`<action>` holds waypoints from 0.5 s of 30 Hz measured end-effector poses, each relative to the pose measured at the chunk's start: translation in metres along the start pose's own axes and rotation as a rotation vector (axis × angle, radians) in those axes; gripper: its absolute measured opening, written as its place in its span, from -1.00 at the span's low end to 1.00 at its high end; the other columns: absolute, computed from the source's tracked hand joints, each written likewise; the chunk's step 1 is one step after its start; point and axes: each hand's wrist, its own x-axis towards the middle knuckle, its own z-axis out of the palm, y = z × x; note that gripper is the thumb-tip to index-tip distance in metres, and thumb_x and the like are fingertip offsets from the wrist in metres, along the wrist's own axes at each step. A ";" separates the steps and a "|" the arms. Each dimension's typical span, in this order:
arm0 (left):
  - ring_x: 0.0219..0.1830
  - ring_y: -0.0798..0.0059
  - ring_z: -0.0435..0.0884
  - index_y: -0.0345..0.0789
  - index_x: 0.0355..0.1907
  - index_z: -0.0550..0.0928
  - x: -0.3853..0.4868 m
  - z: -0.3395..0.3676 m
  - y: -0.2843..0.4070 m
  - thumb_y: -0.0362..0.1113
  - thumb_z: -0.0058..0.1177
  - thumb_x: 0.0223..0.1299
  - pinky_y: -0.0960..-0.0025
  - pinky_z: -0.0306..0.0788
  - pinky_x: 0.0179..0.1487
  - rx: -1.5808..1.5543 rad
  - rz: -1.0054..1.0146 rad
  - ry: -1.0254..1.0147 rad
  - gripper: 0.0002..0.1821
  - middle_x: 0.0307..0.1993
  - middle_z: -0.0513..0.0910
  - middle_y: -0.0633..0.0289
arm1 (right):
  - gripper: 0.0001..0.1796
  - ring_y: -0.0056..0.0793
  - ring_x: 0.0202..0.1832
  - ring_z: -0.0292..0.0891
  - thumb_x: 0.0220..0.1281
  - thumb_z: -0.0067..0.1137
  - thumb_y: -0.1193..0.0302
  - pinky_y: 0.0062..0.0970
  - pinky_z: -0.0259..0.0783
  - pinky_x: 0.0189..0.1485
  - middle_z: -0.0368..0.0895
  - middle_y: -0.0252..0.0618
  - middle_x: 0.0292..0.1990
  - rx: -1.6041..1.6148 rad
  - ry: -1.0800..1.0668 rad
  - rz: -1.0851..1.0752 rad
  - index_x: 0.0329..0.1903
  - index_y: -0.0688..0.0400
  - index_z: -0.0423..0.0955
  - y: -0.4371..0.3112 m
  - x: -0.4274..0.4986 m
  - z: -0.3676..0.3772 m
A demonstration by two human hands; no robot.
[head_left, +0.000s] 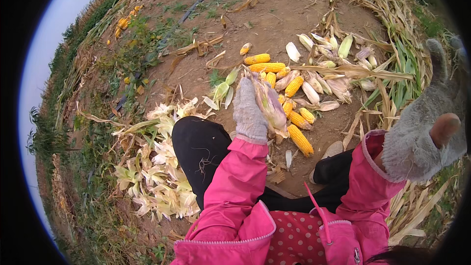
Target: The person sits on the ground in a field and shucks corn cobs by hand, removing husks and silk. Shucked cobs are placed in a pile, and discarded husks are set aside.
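Note:
My left hand (250,108), in a grey knit glove, grips a corn ear in a purplish dry husk (271,106). The kernels of this ear are hidden. Raised at the right is my right hand (427,129), gloved too, with fingers apart and the bare thumb poking out of the glove; I see nothing in it. Several husked yellow corn cobs (300,140) lie on the soil just beyond and beside my left hand. To their right sit several ears still in pale husks (311,92).
Stripped husks (162,176) are heaped beside my left knee (200,147). Cut corn stalks (393,33) lie along the right. A black hose (193,7) crosses the soil at the upper left, near green weeds. Farther off is another group of yellow cobs (123,24).

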 end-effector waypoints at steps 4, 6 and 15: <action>-0.18 0.33 0.63 -0.25 0.07 0.47 0.009 0.004 0.003 0.19 -0.16 0.43 0.24 0.59 -0.14 -0.031 0.115 -0.062 -0.47 -0.11 0.59 0.18 | -0.18 -0.36 0.24 0.39 0.15 0.33 0.35 -0.41 0.36 0.26 0.40 -0.10 0.24 0.715 -0.287 0.977 0.43 0.22 0.15 0.052 -0.057 0.055; -0.16 0.36 0.64 -0.27 0.11 0.49 0.005 0.003 0.011 0.17 -0.19 0.45 0.28 0.59 -0.13 0.036 0.007 -0.313 -0.46 -0.08 0.60 0.20 | -0.12 -0.37 0.27 0.34 0.15 0.32 0.26 -0.39 0.35 0.24 0.39 -0.09 0.26 0.699 -0.756 1.287 0.45 0.24 0.11 0.066 -0.097 0.082; 0.04 0.32 0.59 -0.35 0.24 0.45 0.008 -0.011 -0.002 -0.06 -0.14 0.48 0.29 0.51 0.11 0.442 0.364 0.054 -0.53 0.06 0.58 0.11 | -0.03 -0.26 0.28 0.38 -0.13 0.55 0.20 -0.34 0.28 0.32 0.50 -0.09 0.21 0.672 -0.928 1.185 0.38 0.17 0.27 0.082 -0.177 0.115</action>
